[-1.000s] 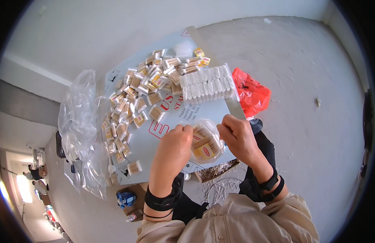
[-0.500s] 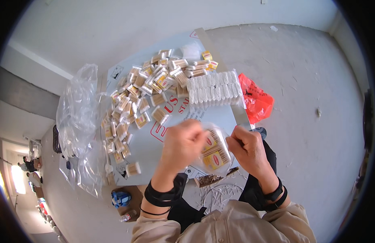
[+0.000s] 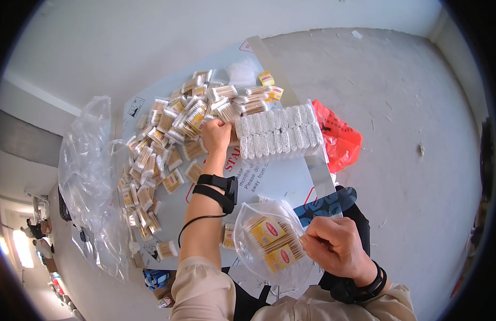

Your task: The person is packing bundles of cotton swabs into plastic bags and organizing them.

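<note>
Two hands at work, well apart. Right hand [image 3: 333, 243] at lower right of centre, fingers curled and thumb pressed to them, pinched on the right edge of a clear bag [image 3: 258, 210]. Bag at lower centre, below the left hand and somewhat to its right; right hand nearer, in contact. Long axis of bag roughly upper left to lower right, by eye; direction of mouth unclear. Inside, labelled swab packs [image 3: 268, 230], yellow faces toward the camera, pair stepping from upper left down to lower right. Left hand [image 3: 216, 136] above centre, at the right edge of a pile of swab packs [image 3: 197, 115]. Left fingers bent downward, nearly closed; cannot tell whether gripping a pack, fingertips hidden. Pile spread above and to the left of this hand, long axis from upper centre down toward lower left; individual packs pointing in mixed directions. Just right of the left hand, a white-ended block [image 3: 280, 134], long axis nearly level, slightly raised at the right. Farther right, a red bag [image 3: 338, 136].
</note>
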{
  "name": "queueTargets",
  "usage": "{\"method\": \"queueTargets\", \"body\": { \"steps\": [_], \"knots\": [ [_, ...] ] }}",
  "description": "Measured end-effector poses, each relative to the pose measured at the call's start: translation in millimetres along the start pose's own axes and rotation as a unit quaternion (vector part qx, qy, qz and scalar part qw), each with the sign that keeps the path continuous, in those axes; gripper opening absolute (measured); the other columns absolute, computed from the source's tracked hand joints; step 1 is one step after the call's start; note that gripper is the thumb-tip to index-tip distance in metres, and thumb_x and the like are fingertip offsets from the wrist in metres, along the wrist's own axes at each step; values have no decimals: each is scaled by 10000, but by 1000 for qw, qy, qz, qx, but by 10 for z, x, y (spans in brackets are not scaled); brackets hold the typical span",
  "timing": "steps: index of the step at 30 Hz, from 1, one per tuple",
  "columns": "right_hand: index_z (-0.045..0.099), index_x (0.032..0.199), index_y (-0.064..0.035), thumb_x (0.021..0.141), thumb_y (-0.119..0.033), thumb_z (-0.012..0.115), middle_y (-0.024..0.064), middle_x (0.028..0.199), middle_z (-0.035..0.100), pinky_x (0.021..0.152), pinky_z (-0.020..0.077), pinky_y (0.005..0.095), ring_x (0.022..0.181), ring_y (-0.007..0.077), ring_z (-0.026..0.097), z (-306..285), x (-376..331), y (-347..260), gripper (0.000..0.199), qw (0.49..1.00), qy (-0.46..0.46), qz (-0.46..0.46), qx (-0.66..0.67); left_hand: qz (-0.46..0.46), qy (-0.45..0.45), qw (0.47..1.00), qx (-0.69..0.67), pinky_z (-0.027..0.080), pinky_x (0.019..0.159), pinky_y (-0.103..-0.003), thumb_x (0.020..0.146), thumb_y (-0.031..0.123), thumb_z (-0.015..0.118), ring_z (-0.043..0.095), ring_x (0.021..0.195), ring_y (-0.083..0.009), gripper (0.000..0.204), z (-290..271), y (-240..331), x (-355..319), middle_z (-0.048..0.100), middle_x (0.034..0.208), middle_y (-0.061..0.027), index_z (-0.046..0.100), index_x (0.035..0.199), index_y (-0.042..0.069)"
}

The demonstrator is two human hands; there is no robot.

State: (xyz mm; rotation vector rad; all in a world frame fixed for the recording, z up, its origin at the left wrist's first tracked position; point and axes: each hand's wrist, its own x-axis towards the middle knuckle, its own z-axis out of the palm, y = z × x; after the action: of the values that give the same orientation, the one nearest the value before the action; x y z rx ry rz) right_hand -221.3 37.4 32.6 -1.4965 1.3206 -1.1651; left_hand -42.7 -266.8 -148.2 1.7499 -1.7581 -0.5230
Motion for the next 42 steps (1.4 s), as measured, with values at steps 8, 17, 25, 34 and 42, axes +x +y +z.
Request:
{"method": "queueTargets", "body": {
  "steps": [8, 17, 25, 34, 42],
  "knots": [
    [517, 698, 3, 845, -22, 633, 62, 570, 518, 448, 354, 273, 467, 133, 506, 28, 51, 62, 189, 1000, 15, 12, -17, -23, 78, 896, -436, 467, 540, -280, 816, 92, 682, 638, 664, -190, 181, -488, 122, -410, 678, 907, -95, 632, 952, -15],
    [523, 724, 37, 899, -63, 581, 31, 585, 532, 472, 343, 261, 546, 36, 414, 103, 9, 126, 209, 996, 41, 72, 20, 273, -25, 953, -129, 466, 516, -264, 743, 18, 650, 578, 635, -143, 233, -2241, 1162, -2340, 629, 915, -127, 572, 962, 5],
    [492, 731, 33, 918, -73, 579, 13, 606, 468, 484, 352, 269, 571, 57, 416, 117, -73, 75, 232, 996, 60, 61, 13, 421, -180, 866, 200, 542, 566, -298, 718, 28, 651, 612, 789, -216, 188, -2089, 1330, -2708, 505, 933, -115, 517, 849, 5],
    [499, 715, 50, 870, -89, 645, 122, 544, 457, 475, 363, 338, 499, 145, 383, 76, -149, 128, 254, 993, 81, 86, -4, 336, -178, 922, -68, 515, 782, -414, 771, 6, 677, 604, 902, -339, 263, -2196, 1154, -2609, 598, 1029, -147, 583, 1012, -47],
    [514, 720, 45, 854, -69, 653, 105, 560, 471, 479, 371, 313, 508, 121, 416, 172, -155, 189, 224, 992, 101, 81, -13, 323, -252, 912, -18, 444, 946, -426, 702, 101, 746, 542, 1050, -364, 469, -1940, 1298, -2401, 616, 1035, -190, 581, 1116, -48]
  ]
}}
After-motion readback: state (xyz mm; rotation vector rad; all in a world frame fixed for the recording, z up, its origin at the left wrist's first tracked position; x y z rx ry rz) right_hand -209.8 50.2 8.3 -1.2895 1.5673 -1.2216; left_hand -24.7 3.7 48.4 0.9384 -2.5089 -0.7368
